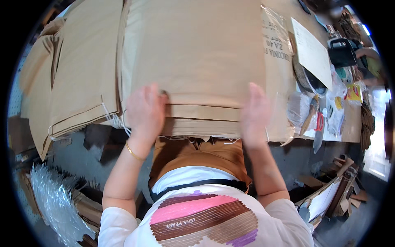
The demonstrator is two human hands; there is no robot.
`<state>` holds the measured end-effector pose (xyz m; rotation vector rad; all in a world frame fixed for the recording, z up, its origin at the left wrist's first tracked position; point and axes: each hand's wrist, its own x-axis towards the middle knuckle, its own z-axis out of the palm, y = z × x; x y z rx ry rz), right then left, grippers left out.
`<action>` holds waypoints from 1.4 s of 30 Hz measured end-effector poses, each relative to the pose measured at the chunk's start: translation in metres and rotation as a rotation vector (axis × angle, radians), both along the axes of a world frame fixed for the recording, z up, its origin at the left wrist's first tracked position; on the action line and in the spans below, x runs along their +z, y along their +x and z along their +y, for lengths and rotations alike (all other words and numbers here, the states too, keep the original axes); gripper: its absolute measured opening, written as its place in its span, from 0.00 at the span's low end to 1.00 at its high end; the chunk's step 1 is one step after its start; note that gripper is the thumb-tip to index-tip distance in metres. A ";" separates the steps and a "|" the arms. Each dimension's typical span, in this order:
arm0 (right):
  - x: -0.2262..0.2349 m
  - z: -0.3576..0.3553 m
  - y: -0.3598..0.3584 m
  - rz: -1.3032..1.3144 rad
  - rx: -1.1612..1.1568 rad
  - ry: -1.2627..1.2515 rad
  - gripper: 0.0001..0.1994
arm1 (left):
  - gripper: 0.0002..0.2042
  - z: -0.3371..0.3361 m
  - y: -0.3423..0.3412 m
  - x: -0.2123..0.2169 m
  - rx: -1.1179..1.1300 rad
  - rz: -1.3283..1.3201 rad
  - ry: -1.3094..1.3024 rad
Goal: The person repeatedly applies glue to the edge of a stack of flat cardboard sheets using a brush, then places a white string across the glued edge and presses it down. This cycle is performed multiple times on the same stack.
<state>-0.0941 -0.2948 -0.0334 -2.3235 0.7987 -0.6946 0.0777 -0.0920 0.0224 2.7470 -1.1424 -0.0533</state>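
Observation:
A tall stack of brown kraft paper sacks (197,53) lies in front of me, its layered folded edges (201,125) facing my body. At the stack's left near corner is my left hand (146,109), fingers pointing away from me, next to a small dark spot I cannot make out. My right hand (254,115), smeared by motion, stands upright against the right near corner with its fingers stretched out. Neither hand appears to grip a sack. White string (117,120) hangs by the left hand, beside a second pile of brown sacks (84,61).
Right of the stack lie clear plastic wrap (277,45), a white sheet (312,51), red-handled scissors (319,122), a knife blade (318,140) past the table edge, and a wooden-handled brush (310,115). Shiny plastic strips (53,206) stand at lower left. Another person's arm (367,53) shows far right.

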 end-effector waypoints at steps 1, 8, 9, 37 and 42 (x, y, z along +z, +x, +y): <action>0.014 0.028 0.010 -0.183 0.103 0.436 0.27 | 0.30 -0.005 -0.013 -0.005 -0.223 -0.043 -0.120; 0.002 0.006 -0.033 0.588 0.009 -0.319 0.40 | 0.41 0.031 -0.001 -0.025 0.006 0.008 0.176; -0.004 -0.006 -0.045 0.441 -0.068 -0.308 0.36 | 0.40 0.038 0.005 -0.031 -0.024 0.002 0.085; 0.037 0.137 0.168 -0.001 0.609 0.931 0.21 | 0.15 0.313 0.161 0.016 0.703 -0.301 -0.575; 0.038 0.213 0.244 0.247 0.481 0.983 0.20 | 0.16 0.362 0.235 0.031 0.895 -0.451 -0.145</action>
